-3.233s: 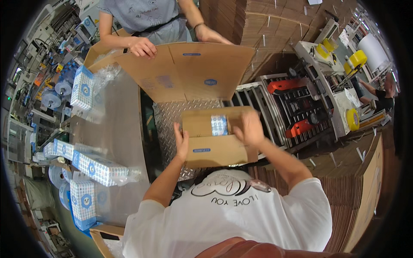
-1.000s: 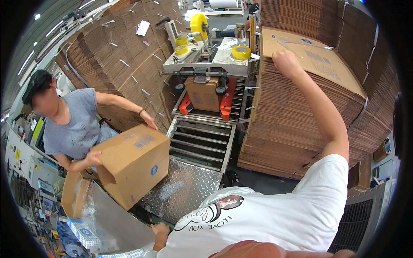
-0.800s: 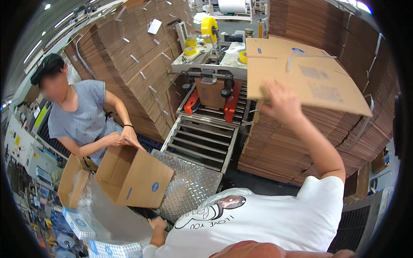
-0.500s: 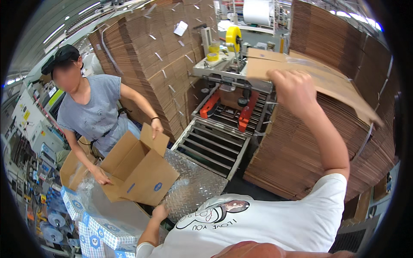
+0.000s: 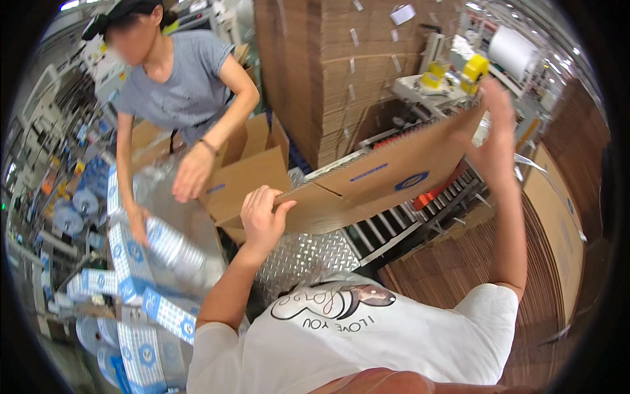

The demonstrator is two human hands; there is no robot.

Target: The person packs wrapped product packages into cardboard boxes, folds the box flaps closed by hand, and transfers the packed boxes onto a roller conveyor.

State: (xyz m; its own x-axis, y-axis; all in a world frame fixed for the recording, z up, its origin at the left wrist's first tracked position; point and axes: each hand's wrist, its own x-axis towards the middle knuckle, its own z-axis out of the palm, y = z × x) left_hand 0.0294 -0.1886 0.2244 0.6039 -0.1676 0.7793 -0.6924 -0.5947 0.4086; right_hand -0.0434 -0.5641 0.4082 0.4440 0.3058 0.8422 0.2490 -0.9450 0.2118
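Note:
A flattened brown cardboard carton [image 5: 354, 190] with blue print hangs tilted in front of me. My left hand [image 5: 264, 217] is closed round its left edge, thumb on the near face. At its raised right end is my right hand [image 5: 492, 141], with the thumb side against the board and the fingers reaching up along the edge, blurred. Beyond the left end of this carton stands an open cardboard box [image 5: 246, 180], partly hidden by it. A co-worker in a grey shirt [image 5: 177, 79] holds a clear-wrapped blue-and-white pack [image 5: 174, 246] beside that box.
Stacks of flat cartons [image 5: 453, 262] rise at my right, and a taller stack [image 5: 354, 72] stands behind. A roller conveyor [image 5: 374, 236] with a tape machine [image 5: 430, 88] runs beyond the metal plate [image 5: 305, 259]. Blue-and-white packs [image 5: 141, 354] lie at left.
The flat carton has come off the right-hand stack to in front of me. My left hand has risen to its left edge. The co-worker has let go of the open box and holds a pack.

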